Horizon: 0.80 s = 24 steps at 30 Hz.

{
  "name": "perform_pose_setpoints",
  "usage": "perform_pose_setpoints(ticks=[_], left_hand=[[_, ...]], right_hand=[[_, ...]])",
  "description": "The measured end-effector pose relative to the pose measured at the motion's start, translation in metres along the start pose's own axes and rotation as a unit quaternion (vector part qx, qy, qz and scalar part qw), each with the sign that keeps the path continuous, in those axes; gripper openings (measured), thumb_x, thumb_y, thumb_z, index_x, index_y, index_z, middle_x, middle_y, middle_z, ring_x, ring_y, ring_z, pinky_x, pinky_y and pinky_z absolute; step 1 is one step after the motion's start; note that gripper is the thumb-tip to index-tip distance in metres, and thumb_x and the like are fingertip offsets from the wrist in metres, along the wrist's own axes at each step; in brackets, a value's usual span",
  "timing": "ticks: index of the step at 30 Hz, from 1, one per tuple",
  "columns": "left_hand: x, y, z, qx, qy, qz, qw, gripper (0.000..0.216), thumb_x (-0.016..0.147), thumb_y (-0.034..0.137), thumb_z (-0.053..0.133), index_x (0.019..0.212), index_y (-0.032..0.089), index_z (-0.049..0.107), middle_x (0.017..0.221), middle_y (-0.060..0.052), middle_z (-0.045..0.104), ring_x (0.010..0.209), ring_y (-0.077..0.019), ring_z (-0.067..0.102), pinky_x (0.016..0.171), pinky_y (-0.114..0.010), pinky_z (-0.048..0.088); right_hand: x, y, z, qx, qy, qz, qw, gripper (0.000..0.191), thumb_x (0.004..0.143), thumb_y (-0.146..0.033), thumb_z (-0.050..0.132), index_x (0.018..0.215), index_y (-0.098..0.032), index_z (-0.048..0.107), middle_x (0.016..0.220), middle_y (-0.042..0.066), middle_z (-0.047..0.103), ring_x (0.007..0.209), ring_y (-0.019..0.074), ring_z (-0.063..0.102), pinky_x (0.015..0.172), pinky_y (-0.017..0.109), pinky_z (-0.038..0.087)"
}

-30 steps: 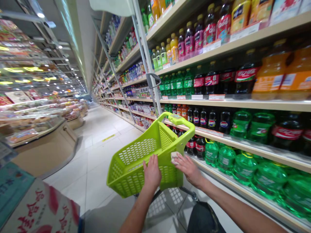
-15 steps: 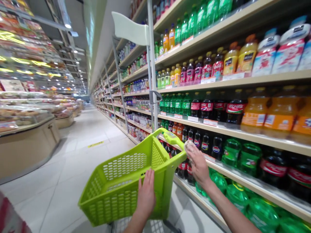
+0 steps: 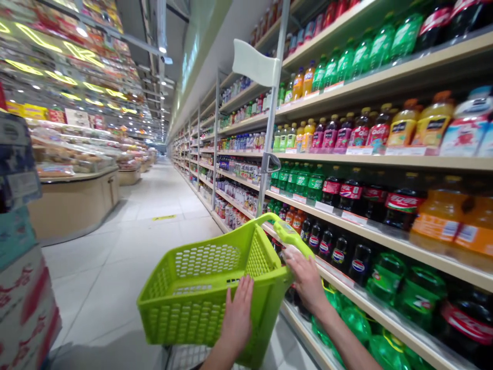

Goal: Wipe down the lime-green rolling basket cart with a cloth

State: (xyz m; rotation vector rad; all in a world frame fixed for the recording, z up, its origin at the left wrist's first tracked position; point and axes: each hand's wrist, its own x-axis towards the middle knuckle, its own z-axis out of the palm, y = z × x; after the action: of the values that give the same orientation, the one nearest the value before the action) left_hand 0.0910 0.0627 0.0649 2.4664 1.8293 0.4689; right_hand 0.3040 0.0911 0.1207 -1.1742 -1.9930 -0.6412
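A lime-green plastic shopping basket (image 3: 200, 293) on a wheeled frame stands in front of me in a supermarket aisle, and I see nothing in it. My left hand (image 3: 236, 316) lies flat against its near wall with the fingers stretched up to the rim. My right hand (image 3: 306, 277) is pressed on the basket's green handle (image 3: 287, 234), fingers closed around a small white cloth or wipe (image 3: 293, 252).
Long drink shelves (image 3: 385, 159) run along the right, packed with soda and juice bottles, close beside the basket. Curved display counters (image 3: 73, 198) stand to the left. Stacked cartons (image 3: 23, 303) sit at my near left. The tiled aisle floor (image 3: 154, 221) stretches ahead.
My right hand with the white cloth rose from the basket's side wall up to the handle. The view lifted and swung left. My left hand stayed on the basket's wall.
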Motion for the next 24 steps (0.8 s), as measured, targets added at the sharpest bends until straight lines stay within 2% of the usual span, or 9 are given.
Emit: perform_pose_setpoints(ticks=[3,5,8,11,13,16,18,21,24], left_hand=[[-0.002,0.003,0.003,-0.022,0.005,-0.011,1.000,0.086,0.055,0.001,0.032,0.137,0.018,0.012,0.145,0.002,0.005,0.133,-0.0153,0.003,0.108,-0.044,0.007],[-0.003,0.008,-0.001,-0.033,-0.003,-0.025,0.999,0.084,0.055,0.000,0.032,0.136,0.018,0.015,0.145,0.000,0.009,0.133,-0.0155,0.006,0.108,-0.044,0.009],[0.001,0.020,-0.016,-0.075,-0.009,-0.047,0.996,0.077,0.060,-0.001,0.030,0.134,0.016,0.024,0.143,-0.003,0.021,0.132,-0.0159,0.015,0.107,-0.046,0.010],[0.013,0.033,-0.035,-0.155,0.045,-0.039,0.986,0.063,0.070,0.004,0.028,0.131,0.019,0.031,0.140,-0.003,0.030,0.129,-0.0153,0.025,0.107,-0.045,0.012],[0.023,0.041,-0.043,-0.219,0.066,-0.023,0.973,0.052,0.078,0.012,0.028,0.128,0.021,0.036,0.137,-0.003,0.037,0.126,-0.0150,0.031,0.106,-0.041,0.019],[0.036,0.056,-0.046,-0.298,0.061,-0.005,0.953,0.039,0.083,0.025,0.031,0.118,0.020,0.046,0.122,-0.005,0.053,0.111,-0.0160,0.047,0.097,-0.035,0.033],[0.044,0.069,-0.042,-0.312,0.086,-0.002,0.946,0.032,0.081,0.031,0.037,0.108,0.019,0.051,0.109,-0.004,0.059,0.100,-0.0169,0.052,0.090,-0.034,0.039],[0.058,0.091,-0.031,-0.275,0.131,0.008,0.952,0.022,0.080,0.028,0.041,0.094,0.018,0.055,0.095,-0.004,0.061,0.091,-0.0171,0.053,0.085,-0.033,0.042],[0.065,0.100,-0.019,-0.218,0.144,0.054,0.964,0.026,0.083,0.020,0.033,0.095,0.017,0.057,0.096,-0.006,0.061,0.093,-0.0171,0.053,0.089,-0.035,0.040]], right_hand=[[0.005,0.023,-0.010,-0.020,0.050,0.071,0.996,0.039,0.077,-0.008,0.035,0.106,-0.023,0.056,0.120,0.006,0.055,0.113,0.0241,0.046,0.092,0.053,0.033],[0.005,0.016,-0.005,0.001,0.064,0.079,0.995,0.039,0.076,-0.007,0.035,0.106,-0.021,0.056,0.119,0.007,0.055,0.114,0.0237,0.046,0.092,0.050,0.035],[0.004,-0.021,0.014,0.080,0.025,0.041,0.996,0.049,0.071,-0.003,0.035,0.114,-0.021,0.051,0.118,0.006,0.055,0.113,0.0199,0.047,0.094,0.042,0.039],[0.007,-0.052,0.029,0.144,-0.024,0.032,0.989,0.060,0.068,-0.004,0.036,0.127,-0.019,0.039,0.121,0.009,0.053,0.112,0.0204,0.048,0.092,0.040,0.042],[0.011,-0.052,0.027,0.176,-0.042,0.051,0.982,0.065,0.069,-0.008,0.038,0.133,-0.016,0.029,0.123,0.012,0.051,0.111,0.0221,0.050,0.090,0.040,0.043],[0.013,-0.027,0.013,0.257,-0.063,0.079,0.961,0.063,0.074,-0.013,0.037,0.136,-0.018,0.022,0.117,0.010,0.056,0.102,0.0199,0.056,0.084,0.035,0.047],[0.012,-0.010,0.005,0.285,-0.018,0.107,0.952,0.054,0.079,-0.016,0.036,0.132,-0.020,0.029,0.112,0.008,0.059,0.098,0.0190,0.058,0.081,0.033,0.048],[0.009,-0.002,0.006,0.222,0.075,0.140,0.962,0.040,0.083,-0.021,0.034,0.122,-0.019,0.044,0.107,0.009,0.061,0.095,0.0200,0.059,0.081,0.035,0.047],[0.006,-0.009,0.015,0.117,0.060,0.103,0.986,0.035,0.084,-0.020,0.033,0.113,-0.017,0.052,0.103,0.009,0.064,0.089,0.0206,0.060,0.086,0.039,0.041]])
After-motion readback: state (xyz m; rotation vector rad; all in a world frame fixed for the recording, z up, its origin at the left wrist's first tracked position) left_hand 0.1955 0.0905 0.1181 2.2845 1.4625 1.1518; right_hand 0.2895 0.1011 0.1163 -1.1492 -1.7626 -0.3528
